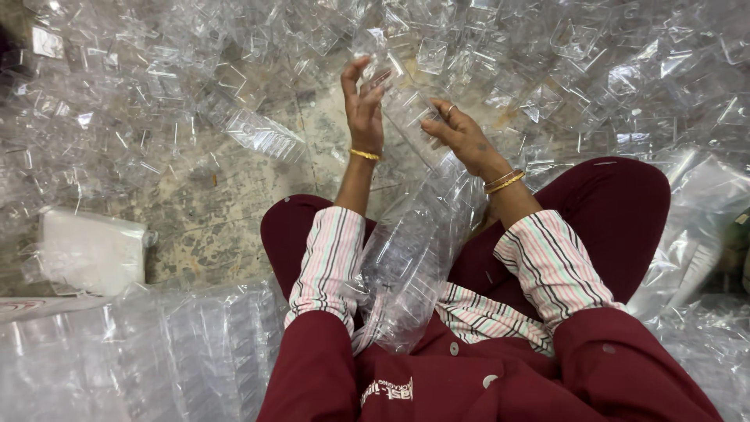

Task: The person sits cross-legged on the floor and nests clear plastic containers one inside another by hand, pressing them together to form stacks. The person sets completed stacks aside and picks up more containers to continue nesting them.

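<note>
Nearest the lens: a maroon apron [437, 383] over striped sleeves [328, 258], and across the lap a clear bag [406, 266] stuffed with nested clear trays.

Higher up, a tray stack [410, 113] held between both hands, at the bag's mouth. Left hand [363, 105] upright, fingers loosely spread against the stack's left side, bracing more than clamping. Right hand [461, 137] closed on its lower right edge, thumb over, fingers under.

Best handled, by the look of it, with a light squeeze only: thin plastic, easily buckled. Worth squaring the edges before sliding further, keeping the stack in line with the bag's mouth, left palm as a stop, right hand as the guide.

Below, a worn, mottled concrete floor [226, 203], bare only in a patch ahead of the knees. All round, heaps of loose clear trays [594, 70]. At left, a white wrapped bundle [90, 250]; bottom left, more filled clear bags [156, 352]. Walls out of view.
</note>
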